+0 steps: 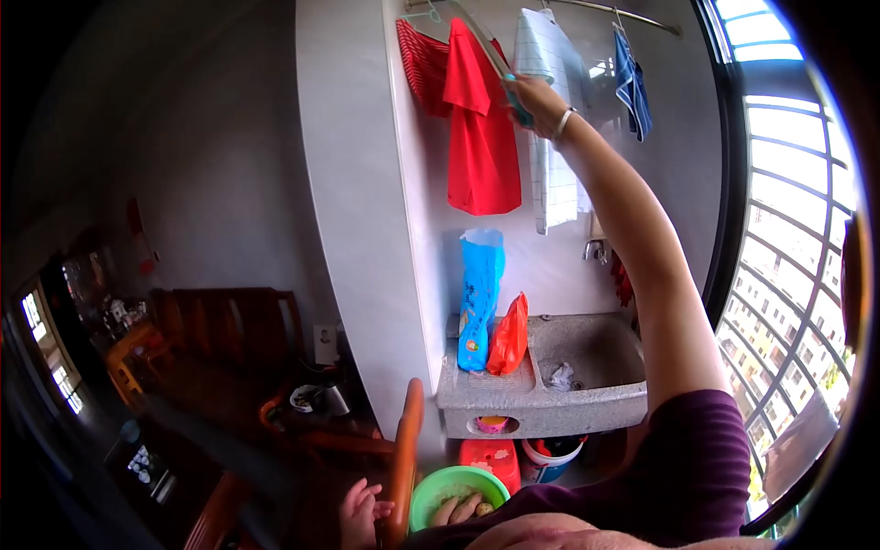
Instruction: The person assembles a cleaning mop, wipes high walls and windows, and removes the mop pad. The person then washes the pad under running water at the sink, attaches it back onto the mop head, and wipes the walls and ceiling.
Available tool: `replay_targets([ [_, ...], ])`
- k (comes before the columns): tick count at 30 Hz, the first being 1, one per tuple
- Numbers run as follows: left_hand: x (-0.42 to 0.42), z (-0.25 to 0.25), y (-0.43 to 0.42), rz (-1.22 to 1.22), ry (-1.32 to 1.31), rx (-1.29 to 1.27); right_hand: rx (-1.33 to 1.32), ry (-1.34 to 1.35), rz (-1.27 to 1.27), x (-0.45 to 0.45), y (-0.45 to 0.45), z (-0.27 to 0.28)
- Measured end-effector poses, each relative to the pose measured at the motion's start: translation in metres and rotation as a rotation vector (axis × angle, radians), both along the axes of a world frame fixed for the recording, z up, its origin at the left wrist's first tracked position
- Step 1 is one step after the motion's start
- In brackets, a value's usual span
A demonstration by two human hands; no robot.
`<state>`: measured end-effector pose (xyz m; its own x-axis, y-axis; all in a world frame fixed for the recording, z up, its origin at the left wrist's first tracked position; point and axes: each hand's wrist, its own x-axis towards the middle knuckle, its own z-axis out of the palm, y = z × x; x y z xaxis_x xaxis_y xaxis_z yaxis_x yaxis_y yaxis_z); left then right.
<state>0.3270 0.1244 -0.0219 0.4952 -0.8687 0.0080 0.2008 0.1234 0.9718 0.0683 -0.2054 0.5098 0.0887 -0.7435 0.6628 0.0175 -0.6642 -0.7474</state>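
My right hand [539, 103], raised high on a stretched arm, is closed round the teal handle of a long tool [478, 35] whose pale shaft runs up and left toward the hanging rod. Behind it hang a red garment [483, 137] and a white checked towel [553, 174]. Low in the view, my left hand [364, 506] has its fingers apart and holds nothing, beside an orange-brown wooden post [405, 458]. A green basin [458, 477] with several long tubers [456, 510] stands just right of that post.
Below the clothes is a stone sink [541, 411] with a blue bag [480, 293] and a red bag [510, 341] on its left side. A red stool [492, 458] and a bucket [550, 466] sit underneath. A barred window [793, 220] is at right, a wooden bench [234, 335] at left.
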Motion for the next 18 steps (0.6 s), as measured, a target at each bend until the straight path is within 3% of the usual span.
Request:
replay_targets([
  [5,0.020,-0.026,0.001,0.105,0.159,0.079,-0.009,0.199,-0.174,-0.025,-0.037,0.041],
  [7,0.026,-0.023,-0.004,0.097,0.171,0.053,0.064,0.338,-0.406,-0.023,-0.029,0.067],
  [9,0.023,-0.015,-0.013,0.085,0.186,0.023,0.002,0.244,-0.403,-0.025,-0.016,0.074],
  [13,0.013,-0.010,-0.020,0.068,0.201,0.039,-0.077,0.370,-0.559,-0.022,-0.019,0.106],
  [15,0.010,-0.016,-0.026,0.030,0.215,0.054,-0.511,1.041,-1.329,-0.008,-0.045,0.133],
  [18,0.003,-0.028,-0.026,0.021,0.167,0.085,-0.591,0.904,-1.370,0.010,0.017,0.090],
])
